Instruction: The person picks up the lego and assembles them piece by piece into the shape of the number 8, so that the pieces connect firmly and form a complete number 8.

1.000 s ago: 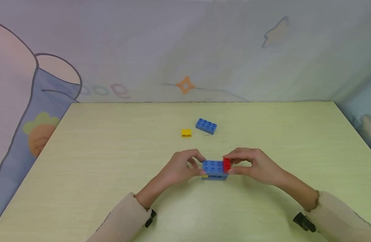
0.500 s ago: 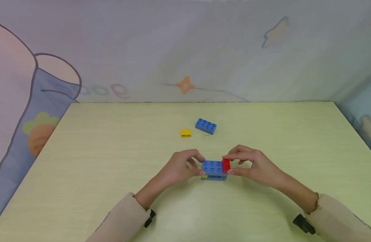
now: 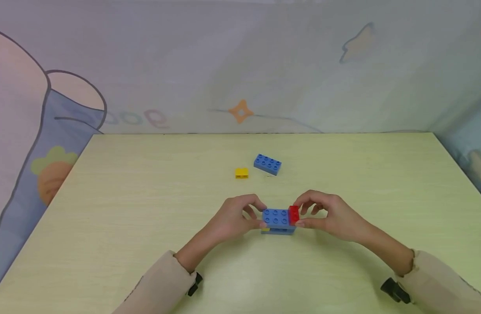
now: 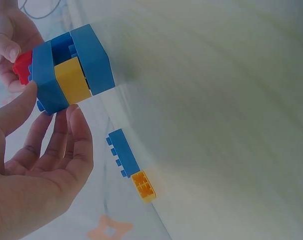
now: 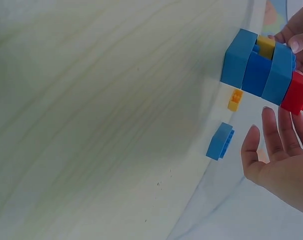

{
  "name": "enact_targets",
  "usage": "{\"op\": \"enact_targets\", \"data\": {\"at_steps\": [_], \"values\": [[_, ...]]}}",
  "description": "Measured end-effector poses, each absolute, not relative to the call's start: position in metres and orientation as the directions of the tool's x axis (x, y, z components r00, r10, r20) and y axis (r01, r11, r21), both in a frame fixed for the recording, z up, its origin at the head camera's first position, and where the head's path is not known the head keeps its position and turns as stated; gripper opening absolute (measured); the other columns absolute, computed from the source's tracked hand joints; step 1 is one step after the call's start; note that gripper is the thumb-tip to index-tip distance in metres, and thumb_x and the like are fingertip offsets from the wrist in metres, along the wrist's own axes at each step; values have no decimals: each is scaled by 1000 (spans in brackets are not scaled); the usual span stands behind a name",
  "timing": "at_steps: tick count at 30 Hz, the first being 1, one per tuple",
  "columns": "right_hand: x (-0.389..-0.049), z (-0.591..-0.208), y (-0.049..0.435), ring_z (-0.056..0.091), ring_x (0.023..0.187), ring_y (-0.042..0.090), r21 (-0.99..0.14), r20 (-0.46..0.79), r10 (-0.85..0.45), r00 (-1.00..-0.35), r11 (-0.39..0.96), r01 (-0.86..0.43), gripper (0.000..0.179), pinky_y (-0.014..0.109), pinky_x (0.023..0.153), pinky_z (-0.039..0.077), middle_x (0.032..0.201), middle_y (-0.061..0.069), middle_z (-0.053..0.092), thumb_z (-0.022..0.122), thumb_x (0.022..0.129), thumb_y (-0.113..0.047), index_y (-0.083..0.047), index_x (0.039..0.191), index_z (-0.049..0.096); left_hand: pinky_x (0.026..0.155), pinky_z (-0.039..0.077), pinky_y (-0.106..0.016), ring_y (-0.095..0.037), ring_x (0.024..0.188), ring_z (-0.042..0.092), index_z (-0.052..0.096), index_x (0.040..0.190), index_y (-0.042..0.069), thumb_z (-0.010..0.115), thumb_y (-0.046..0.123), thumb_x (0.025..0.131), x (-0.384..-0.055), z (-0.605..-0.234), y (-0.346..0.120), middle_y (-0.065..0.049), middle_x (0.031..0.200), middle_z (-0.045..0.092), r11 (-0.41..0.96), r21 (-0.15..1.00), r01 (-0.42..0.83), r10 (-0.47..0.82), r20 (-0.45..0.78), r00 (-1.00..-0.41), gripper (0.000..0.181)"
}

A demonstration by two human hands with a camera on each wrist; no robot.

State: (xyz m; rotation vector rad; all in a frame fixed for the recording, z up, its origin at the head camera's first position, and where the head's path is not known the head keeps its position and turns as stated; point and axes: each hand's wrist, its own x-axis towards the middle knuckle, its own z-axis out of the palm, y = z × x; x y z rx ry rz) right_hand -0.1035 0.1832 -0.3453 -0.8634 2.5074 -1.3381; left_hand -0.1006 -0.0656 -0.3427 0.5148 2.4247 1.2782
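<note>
A small stack of toy building bricks stands on the table between the hands. Its top is a long blue brick [image 3: 275, 216], with a red brick [image 3: 293, 215] across the right end. Under that, a yellow brick [image 4: 73, 80] and a darker blue brick [image 5: 257, 73] sit apart, with a gap between them, over a bottom blue brick [image 4: 93, 60]. My left hand [image 3: 233, 219] pinches the top blue brick's left end between thumb and fingers. The right hand [image 3: 334, 218] has its thumb and a fingertip at opposite ends of the red brick, other fingers loosely bent.
Farther back on the table [image 3: 146, 196] lie a loose blue brick [image 3: 267, 164] and a small yellow brick [image 3: 242, 173], the yellow one on its side. A printed cloth backdrop [image 3: 185, 65] rises behind the table's far edge.
The right hand's fingers have shifted slightly around the red brick, the index now more bent. The left hand and the stack stay in place.
</note>
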Motion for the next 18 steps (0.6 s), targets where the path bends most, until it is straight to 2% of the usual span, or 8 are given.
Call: {"op": "enact_targets", "data": {"at_steps": [11,15,18], "values": [[-103,-349,185,55,83,24,-814,161,-575,-802,382,-437,29,28,70,48,96,-2,60,73,76,-8,-11,101,60,66,48,-24,-17,88,57,63,100,10,72,13,79,-105,-346,-67,0,102,62,514,843,159,482,-131,-866,23],[-103,-350,185,55,82,23,-817,163,-574,-803,377,-436,28,28,70,48,96,-1,60,74,76,-8,-10,101,60,70,48,-25,-17,92,56,63,103,12,72,17,79,-112,-346,-70,2,102,61,534,830,161,501,-157,-851,26],[-103,-350,185,55,82,22,-817,163,-571,-805,380,-435,28,28,70,48,96,-1,60,74,76,-8,-10,101,60,72,46,-27,-16,94,54,62,109,11,72,22,80,-120,-345,-73,0,105,61,556,818,145,478,-172,-861,32]]}}
